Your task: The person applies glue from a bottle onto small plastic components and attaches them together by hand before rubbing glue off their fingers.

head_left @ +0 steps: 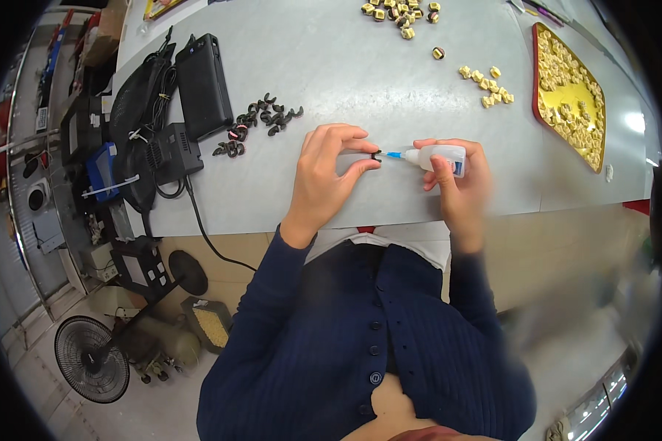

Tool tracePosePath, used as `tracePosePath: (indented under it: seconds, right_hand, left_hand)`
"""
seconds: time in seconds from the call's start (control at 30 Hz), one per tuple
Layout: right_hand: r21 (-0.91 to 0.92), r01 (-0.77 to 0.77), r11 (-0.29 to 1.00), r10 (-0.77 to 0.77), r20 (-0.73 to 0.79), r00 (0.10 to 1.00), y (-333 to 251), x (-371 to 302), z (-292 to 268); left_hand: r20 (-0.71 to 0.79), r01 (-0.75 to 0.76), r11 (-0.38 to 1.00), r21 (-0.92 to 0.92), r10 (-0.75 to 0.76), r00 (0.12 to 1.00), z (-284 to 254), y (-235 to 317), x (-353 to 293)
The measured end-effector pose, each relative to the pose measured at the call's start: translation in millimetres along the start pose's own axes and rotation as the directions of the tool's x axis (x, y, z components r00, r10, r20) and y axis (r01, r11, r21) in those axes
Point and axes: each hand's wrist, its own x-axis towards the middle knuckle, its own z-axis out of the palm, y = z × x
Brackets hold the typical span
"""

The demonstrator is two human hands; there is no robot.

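Note:
Between thumb and forefinger, my left hand [328,170] pinches a small dark curved piece [376,155]. My right hand [460,180] is wrapped round a white glue bottle [449,159], which lies almost level. Its thin tip with a blue part [394,154] points left and meets the dark piece, or comes very close to it. A loose pile of similar black curved pieces [272,115] lies beyond my left hand. Several small cream-yellow blocks [485,84] are scattered beyond my right hand.
A red-rimmed yellow tray [537,81] with many cream blocks stands at the right. Assembled yellow-and-dark pieces [401,13] lie at the far edge. On the left are a black box-shaped device [202,88], a black adapter [173,153] and cables. A fan [92,359] stands on the floor.

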Motion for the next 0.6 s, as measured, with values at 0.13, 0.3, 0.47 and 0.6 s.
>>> tracePosePath:
  seconds: [0.13, 0.3, 0.47, 0.6]
  right_hand:
    - [0.005, 0.005, 1.000, -0.005, 0.008, 1.000, 0.7, 0.7, 0.2]
    - [-0.002, 0.009, 1.000, -0.009, 0.010, 1.000, 1.5, 1.1, -0.1]
    - [0.001, -0.002, 1.000, 0.002, 0.002, 1.000, 0.1, 1.0, -0.2]
    - [0.008, -0.004, 1.000, 0.004, -0.002, 1.000, -0.1, 0.6, 0.7]
  left_hand:
    - [0.004, 0.014, 1.000, -0.014, -0.014, 1.000, 1.3, 0.3, -0.8]
    - [-0.014, 0.102, 0.992, -0.079, -0.103, 0.995, 3.5, 2.7, -1.7]
    - [-0.007, 0.103, 0.991, -0.080, -0.104, 0.995, 2.8, 4.0, -0.8]
    - [-0.006, 0.104, 0.992, -0.073, -0.104, 0.995, 2.4, 3.3, -1.2]
